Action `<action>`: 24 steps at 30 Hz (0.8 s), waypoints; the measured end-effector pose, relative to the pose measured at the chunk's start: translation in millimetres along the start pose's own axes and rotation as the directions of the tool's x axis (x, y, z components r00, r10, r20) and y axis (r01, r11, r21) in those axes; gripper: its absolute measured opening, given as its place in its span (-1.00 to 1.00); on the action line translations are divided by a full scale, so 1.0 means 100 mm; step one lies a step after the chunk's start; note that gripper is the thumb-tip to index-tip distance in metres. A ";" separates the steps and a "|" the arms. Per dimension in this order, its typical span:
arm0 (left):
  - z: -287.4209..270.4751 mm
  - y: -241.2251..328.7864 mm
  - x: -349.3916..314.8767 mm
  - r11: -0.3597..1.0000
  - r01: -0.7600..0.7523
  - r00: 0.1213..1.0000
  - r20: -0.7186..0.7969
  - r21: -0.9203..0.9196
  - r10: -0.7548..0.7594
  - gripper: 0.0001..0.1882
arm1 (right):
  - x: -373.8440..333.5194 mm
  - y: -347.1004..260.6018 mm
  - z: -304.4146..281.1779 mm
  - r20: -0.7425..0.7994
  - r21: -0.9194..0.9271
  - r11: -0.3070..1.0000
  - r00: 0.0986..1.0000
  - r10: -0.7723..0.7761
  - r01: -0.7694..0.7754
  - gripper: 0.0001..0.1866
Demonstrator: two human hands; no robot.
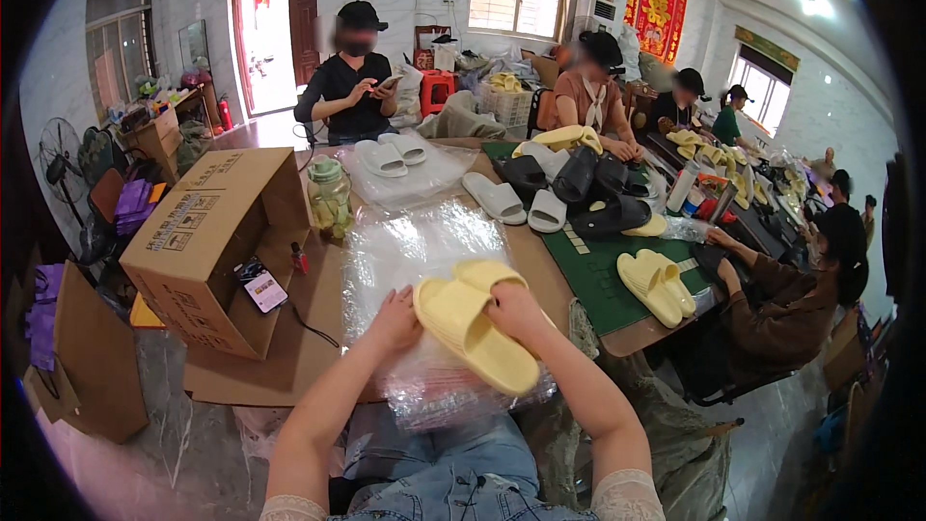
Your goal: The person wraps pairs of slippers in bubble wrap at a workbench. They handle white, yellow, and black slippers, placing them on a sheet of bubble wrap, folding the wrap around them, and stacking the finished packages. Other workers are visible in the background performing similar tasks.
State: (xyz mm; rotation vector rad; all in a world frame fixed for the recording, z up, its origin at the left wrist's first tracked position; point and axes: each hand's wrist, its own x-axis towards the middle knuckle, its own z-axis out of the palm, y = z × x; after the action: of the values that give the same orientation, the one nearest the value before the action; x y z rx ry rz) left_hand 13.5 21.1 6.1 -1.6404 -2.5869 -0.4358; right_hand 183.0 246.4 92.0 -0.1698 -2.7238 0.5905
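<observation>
A pair of pale yellow slippers (468, 318) is tilted over a stack of clear plastic bags (395, 251) in front of me. My right hand (516, 312) is closed on the pair, its fingers partly hidden by the slippers. At the slippers' left edge, my left hand (394, 321) lies low on the stack with bent fingers, seemingly pinching the film of the top bag; its fingertips are partly hidden. Beyond the stack, a white pair of slippers (389, 156) rests on more clear plastic.
An open cardboard box (207, 232) stands at left, a phone (260, 287) leaning at its opening. Beside it is a glass jar (330, 198). Loose slippers (574, 174) and another yellow pair (656, 287) lie on the green mat (584, 275) at right. Several people sit or stand around the tables.
</observation>
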 end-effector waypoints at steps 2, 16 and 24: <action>0.07 0.00 -0.17 0.994 -0.106 0.986 -0.132 -0.007 0.104 -0.66 | 0.37 0.06 0.23 -0.084 -0.037 0.997 0.994 0.068 -0.071 -0.67; -0.25 0.46 -0.57 0.958 -0.237 0.967 0.059 -0.163 0.250 -0.15 | 0.53 0.54 0.86 -0.152 -0.002 0.955 0.944 0.293 -0.297 -0.66; -0.02 0.43 -0.53 0.968 -0.105 0.992 0.042 -0.229 0.118 -0.55 | -0.44 0.63 0.41 -0.321 0.538 0.833 0.883 0.342 -0.127 -0.80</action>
State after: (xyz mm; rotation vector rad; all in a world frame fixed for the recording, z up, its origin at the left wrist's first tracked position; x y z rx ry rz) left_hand 74.7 -9.5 7.2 -1.8823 -2.5466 -0.7112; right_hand 211.9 279.4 17.2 -0.4517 -2.0730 1.1761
